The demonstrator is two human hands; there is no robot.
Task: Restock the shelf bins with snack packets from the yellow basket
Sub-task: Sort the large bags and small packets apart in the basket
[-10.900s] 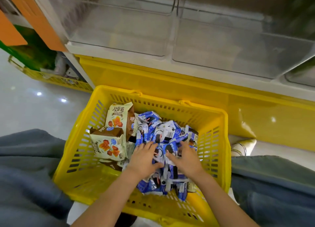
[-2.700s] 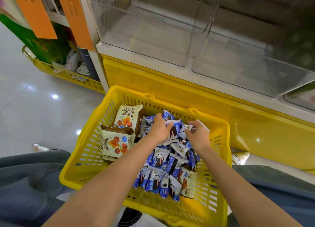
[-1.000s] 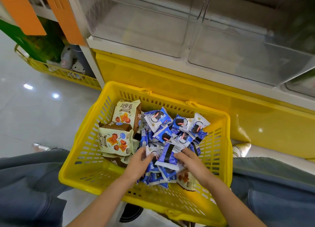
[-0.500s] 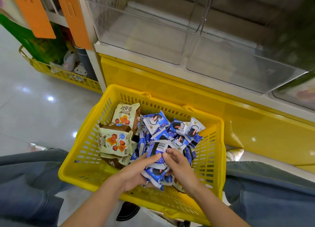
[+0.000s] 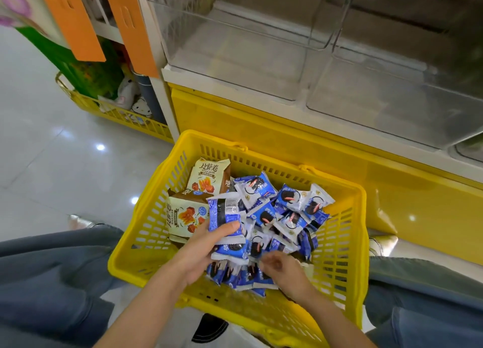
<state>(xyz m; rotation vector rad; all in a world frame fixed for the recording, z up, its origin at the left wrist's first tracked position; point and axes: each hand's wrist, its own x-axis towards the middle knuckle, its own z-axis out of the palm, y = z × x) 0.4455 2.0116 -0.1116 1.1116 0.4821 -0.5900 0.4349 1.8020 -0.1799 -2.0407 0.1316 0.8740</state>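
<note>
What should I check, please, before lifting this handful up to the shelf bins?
1. Left hand grips a stack of blue packets: ok.
2. Right hand holds a packet: cannot tell, blurred.
3. Clear shelf bins have room: ok, no packets visible inside.
4. Cream packets left out of the handful: ok, beside it in the yellow basket.

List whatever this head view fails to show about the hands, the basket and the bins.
Head view only:
- Right hand: fingers motion-blurred; whether it grips a packet is unclear.
- Stack of blue packets in the left hand: count hidden by overlap.
- Yellow basket floor: covered by packets and hands.
- Far-right bin: cut off by the frame edge.
</note>
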